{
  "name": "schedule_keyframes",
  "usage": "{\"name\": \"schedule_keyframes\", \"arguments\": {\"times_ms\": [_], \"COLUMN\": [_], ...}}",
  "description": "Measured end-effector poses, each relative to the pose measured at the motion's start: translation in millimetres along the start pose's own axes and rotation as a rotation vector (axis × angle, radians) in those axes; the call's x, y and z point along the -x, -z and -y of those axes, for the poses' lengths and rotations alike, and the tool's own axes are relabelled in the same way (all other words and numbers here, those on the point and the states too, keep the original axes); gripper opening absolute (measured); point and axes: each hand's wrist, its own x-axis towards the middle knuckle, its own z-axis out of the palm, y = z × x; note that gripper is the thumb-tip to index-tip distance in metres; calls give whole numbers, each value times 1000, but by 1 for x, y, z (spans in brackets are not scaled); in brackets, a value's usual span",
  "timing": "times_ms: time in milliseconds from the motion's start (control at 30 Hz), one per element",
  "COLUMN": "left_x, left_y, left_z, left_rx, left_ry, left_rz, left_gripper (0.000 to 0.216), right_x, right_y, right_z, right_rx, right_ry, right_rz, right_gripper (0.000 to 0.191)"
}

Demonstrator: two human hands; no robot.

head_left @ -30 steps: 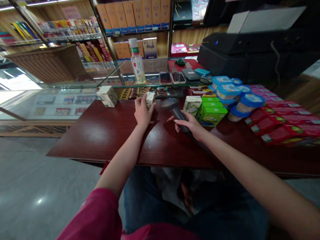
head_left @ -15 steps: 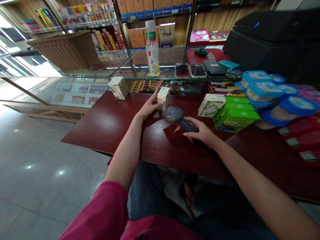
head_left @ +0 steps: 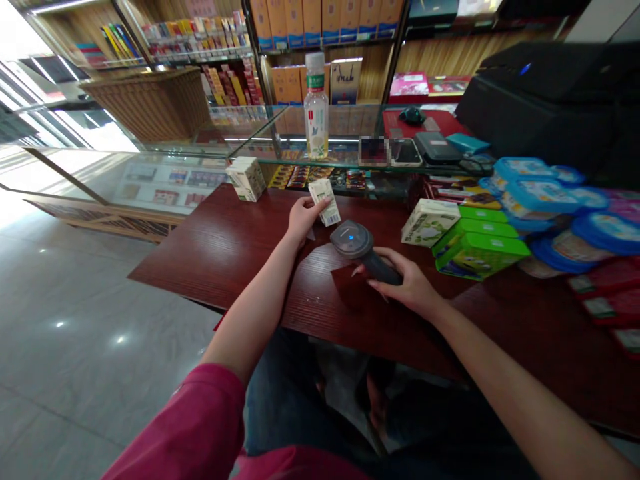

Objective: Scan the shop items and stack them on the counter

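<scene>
My left hand grips a small white and green carton, tilted so its barcode side faces up, just above the dark red wooden counter. My right hand is wrapped round the handle of a grey barcode scanner with a small blue light on its head. The scanner's head sits a short way right of and below the carton, apart from it.
A second white carton stands at the counter's far left. Green boxes, a white and green box, blue-lidded tubs and red packs lie right. A bottle and phones rest on the glass case behind.
My left hand has lifted and tipped the carton so its barcode side shows. The scanner in my right hand stays beside it.
</scene>
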Motion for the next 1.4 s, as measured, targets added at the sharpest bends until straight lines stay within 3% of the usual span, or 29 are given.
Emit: {"name": "schedule_keyframes", "arguments": {"times_ms": [267, 400, 533, 667, 800, 933, 1033, 1400], "left_x": [-5, -7, -2, 3, -2, -15, -27, -42], "left_y": [-1, 9, 28, 61, 107, 146, 157, 141], "left_z": [7, 8, 8, 9, 5, -3, -7, -12], "left_rx": [-41, -177, -436, -388, -405, -505, -548, -549], "left_ry": [-11, -149, -212, -88, -44, -23, -27, 55], "left_rz": [9, 7, -351, -748, -912, -918, -867, -812], "left_gripper": [39, 47, 56, 66, 67, 66, 64, 76], "right_x": [-2, -1, 0, 0, 0, -1, -3, -4], "right_y": [2, 5, 8, 9, 9, 8, 8, 10], "right_z": [-7, -3, 2, 4, 6, 9, 7, -3], "right_rx": [-23, -66, -139, -134, -84, -25, 18, -32], "right_ry": [-13, -64, -98, -119, -125, -108, -54, -58], "right_rz": [-64, -107, -157, -138, -130, -148, -156, -114], "right_gripper": [52, 48, 41, 43, 42, 35, 29, 34]}}
